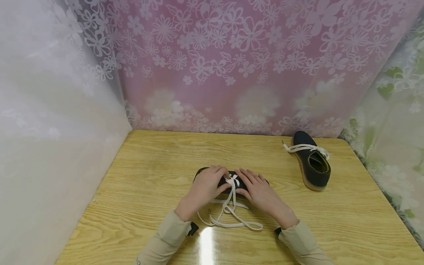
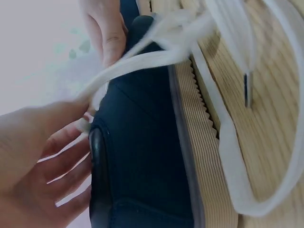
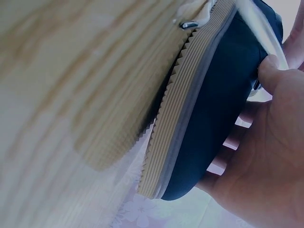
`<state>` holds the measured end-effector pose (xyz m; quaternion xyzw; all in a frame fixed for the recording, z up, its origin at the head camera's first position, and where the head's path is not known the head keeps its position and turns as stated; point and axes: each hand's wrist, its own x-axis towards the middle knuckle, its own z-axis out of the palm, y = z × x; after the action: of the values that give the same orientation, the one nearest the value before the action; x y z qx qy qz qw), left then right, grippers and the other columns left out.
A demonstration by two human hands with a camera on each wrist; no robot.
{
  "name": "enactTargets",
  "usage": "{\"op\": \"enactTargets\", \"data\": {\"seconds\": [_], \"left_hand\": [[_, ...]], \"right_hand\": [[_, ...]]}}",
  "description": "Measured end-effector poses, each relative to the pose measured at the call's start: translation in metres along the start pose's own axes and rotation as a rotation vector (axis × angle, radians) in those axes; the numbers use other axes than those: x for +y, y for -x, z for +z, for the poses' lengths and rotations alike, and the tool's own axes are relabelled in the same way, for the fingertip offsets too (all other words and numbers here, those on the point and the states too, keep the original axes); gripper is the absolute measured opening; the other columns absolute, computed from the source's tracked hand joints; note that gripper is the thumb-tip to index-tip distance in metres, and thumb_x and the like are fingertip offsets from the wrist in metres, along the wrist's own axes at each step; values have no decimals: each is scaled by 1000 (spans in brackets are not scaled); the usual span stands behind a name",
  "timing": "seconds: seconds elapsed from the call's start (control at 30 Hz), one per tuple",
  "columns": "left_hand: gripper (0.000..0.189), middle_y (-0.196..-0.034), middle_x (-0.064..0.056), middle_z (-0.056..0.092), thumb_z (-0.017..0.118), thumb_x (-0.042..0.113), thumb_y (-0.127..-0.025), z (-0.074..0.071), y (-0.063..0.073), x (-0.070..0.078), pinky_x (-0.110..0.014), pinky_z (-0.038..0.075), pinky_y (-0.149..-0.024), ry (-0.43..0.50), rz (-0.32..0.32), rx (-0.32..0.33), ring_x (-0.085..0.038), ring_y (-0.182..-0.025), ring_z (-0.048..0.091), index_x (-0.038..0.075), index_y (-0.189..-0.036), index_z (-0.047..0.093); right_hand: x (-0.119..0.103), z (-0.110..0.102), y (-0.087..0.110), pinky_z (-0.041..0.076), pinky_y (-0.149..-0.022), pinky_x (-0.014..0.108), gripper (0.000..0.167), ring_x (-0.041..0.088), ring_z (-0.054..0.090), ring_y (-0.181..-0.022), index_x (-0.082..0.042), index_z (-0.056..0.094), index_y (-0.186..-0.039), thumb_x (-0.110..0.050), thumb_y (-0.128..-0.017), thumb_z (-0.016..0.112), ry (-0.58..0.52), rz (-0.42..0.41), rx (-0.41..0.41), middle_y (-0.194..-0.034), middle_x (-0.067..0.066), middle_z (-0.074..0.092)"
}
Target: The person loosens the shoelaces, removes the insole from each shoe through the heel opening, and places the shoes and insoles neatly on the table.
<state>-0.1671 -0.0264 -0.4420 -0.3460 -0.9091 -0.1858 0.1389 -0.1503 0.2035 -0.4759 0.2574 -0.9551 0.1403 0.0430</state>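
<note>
A dark navy shoe (image 1: 245, 192) with a ribbed tan sole (image 2: 209, 175) lies sideways near the table's middle, toe to the right. Its white shoelace (image 1: 233, 195) gathers in a knot and small loops on top, and long ends trail toward the front. At the knot, my left hand (image 1: 206, 186) pinches the lace between thumb and bent index finger; the other fingers lie along the shoe's far side. My right hand (image 1: 263, 193) holds the toe part, thumb (image 3: 270, 73) on the upper beside the lace and fingers over the far side. The hands partly hide the shoe.
A second navy shoe (image 1: 316, 177) with white laces stands at the back right of the wooden table (image 1: 159, 154). Floral curtains (image 1: 232, 73) enclose the back and sides. Loose lace loops (image 1: 245, 223) lie on the wood between the forearms.
</note>
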Motion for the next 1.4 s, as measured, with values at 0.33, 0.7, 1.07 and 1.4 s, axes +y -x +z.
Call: {"op": "enactTargets", "data": {"seconds": [0.33, 0.7, 1.07, 1.4], "left_hand": [[12, -92, 0, 67, 71, 28, -98, -12, -10, -8, -23, 51, -56, 138, -154, 211, -12, -69, 67, 16, -98, 69], [12, -96, 3, 78, 64, 21, -102, -19, -25, -2, -26, 58, -64, 278, -280, 275, -11, -74, 74, 15, -112, 68], [14, -91, 3, 66, 76, 32, -93, -21, -9, 2, -21, 50, -59, 114, -141, 45, -9, -71, 63, 19, -93, 71], [21, -98, 2, 60, 82, 35, -87, -7, 4, 7, -26, 51, -64, -17, -94, -51, -16, -87, 58, 22, -88, 66]], "right_hand": [[1, 0, 0, 32, -112, 65, 66, 41, 38, -144, -11, 36, -158, -41, -103, 57, -4, 6, -8, -157, 18, 41], [2, 2, -1, 32, -112, 65, 67, 41, 37, -145, -11, 35, -158, -43, -103, 55, 4, 17, -33, -158, 18, 40], [1, -1, 0, 32, -112, 65, 67, 41, 37, -145, -4, 39, -156, -43, -103, 56, 11, 28, -48, -158, 18, 40], [1, -2, -1, 30, -114, 64, 68, 40, 35, -146, -6, 37, -157, -44, -103, 54, 9, 38, -68, -160, 17, 38]]}}
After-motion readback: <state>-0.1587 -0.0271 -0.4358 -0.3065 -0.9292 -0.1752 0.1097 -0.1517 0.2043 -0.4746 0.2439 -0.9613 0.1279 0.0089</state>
